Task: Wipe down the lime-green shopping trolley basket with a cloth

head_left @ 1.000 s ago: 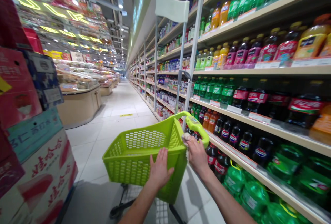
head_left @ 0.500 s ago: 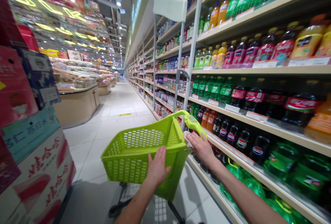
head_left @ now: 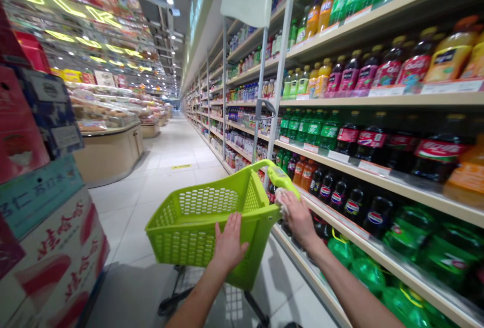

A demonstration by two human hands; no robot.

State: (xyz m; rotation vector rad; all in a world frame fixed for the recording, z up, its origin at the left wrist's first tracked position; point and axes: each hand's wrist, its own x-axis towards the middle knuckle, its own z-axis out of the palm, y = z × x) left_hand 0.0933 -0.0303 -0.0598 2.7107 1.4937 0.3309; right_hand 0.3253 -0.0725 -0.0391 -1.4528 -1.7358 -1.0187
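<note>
A lime-green shopping cart (head_left: 189,239) stands side-on in the aisle before me, its basket holding nothing that I can see. My left hand (head_left: 230,242) lies flat on the near side wall of the basket, fingers stretched up to the rim. At the cart's right end, my right hand (head_left: 298,217) is closed around a pale, crumpled cloth (head_left: 282,202). That cloth is just below the cart's green handle (head_left: 282,179), beside the basket's upper corner; whether it presses on the plastic is hard to tell. Fingertips of the right hand are partly hidden.
Shelves (head_left: 378,98) of bottled drinks line the right side, close to the cart. A tall stand with a white panel (head_left: 245,2) rises behind the handle. Stacked cartons (head_left: 56,262) stand at the left. Farther off are rounded display counters (head_left: 109,154) along the tiled aisle.
My right hand has shifted slightly right with the cloth, and its fingers are more curled, showing more of the cloth. My left hand stays on the basket wall. The view has turned a little.
</note>
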